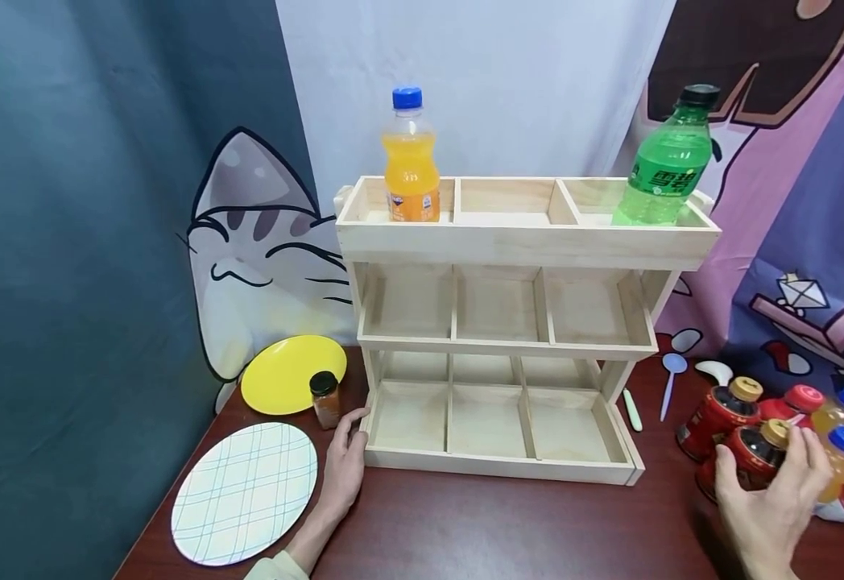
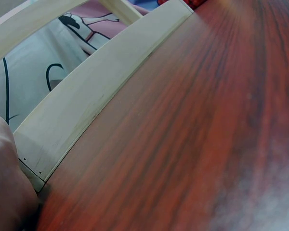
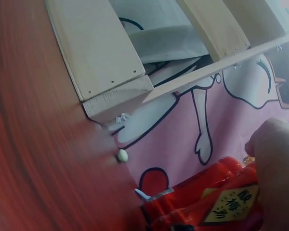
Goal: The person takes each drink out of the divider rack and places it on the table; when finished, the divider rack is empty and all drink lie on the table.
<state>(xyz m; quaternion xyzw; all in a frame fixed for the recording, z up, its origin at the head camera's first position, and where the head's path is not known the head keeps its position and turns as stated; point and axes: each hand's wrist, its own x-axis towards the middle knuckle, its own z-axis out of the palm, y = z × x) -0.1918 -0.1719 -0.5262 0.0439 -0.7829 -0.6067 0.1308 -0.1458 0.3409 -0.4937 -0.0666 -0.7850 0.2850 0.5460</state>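
Here's the right hand [image 1: 771, 506], thumb and fingers apart around the front gold-capped bottle [image 1: 755, 461] on the tabletop [image 1: 509, 532], far right; whether they clamp it, I can't tell! The left hand [image 1: 345, 465] rests relaxed fingers against the rack's [image 1: 509, 246] lower left corner, checked plate [image 1: 244, 493] beside it. Beyond, jar [image 1: 327, 408] and yellow plate [image 1: 280, 374]; up top, orange bottle [image 1: 411, 169] left, green bottle [image 1: 668, 165] right.
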